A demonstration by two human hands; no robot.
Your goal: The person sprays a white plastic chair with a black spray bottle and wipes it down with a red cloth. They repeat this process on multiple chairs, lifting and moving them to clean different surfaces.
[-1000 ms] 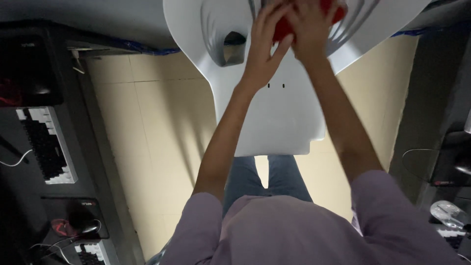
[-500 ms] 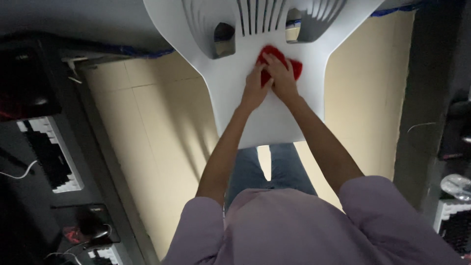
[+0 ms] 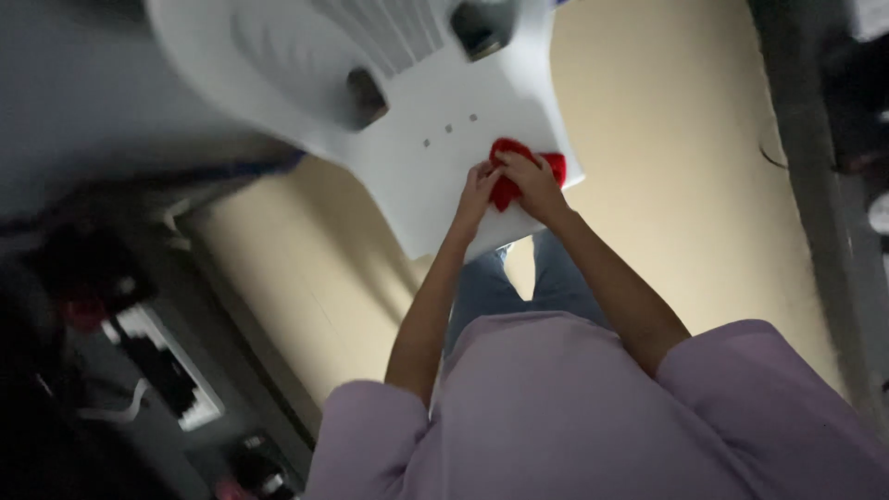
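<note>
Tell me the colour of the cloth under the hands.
Red cloth, seen in the head view on the white chair.

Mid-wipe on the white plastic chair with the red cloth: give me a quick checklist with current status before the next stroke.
1. Red cloth flat on the seat of the white plastic chair: ok, it lies near the seat's front corner.
2. Left hand on the cloth: ok, fingers touch its left edge.
3. Right hand on the cloth: ok, pressed over its middle.
4. Cloth clear of the seat edge: cannot tell, it sits very close to the corner.
5. Seat surface free of other things: ok, only small holes show.
6. Beige floor around the chair free of obstacles: ok where visible.
</note>
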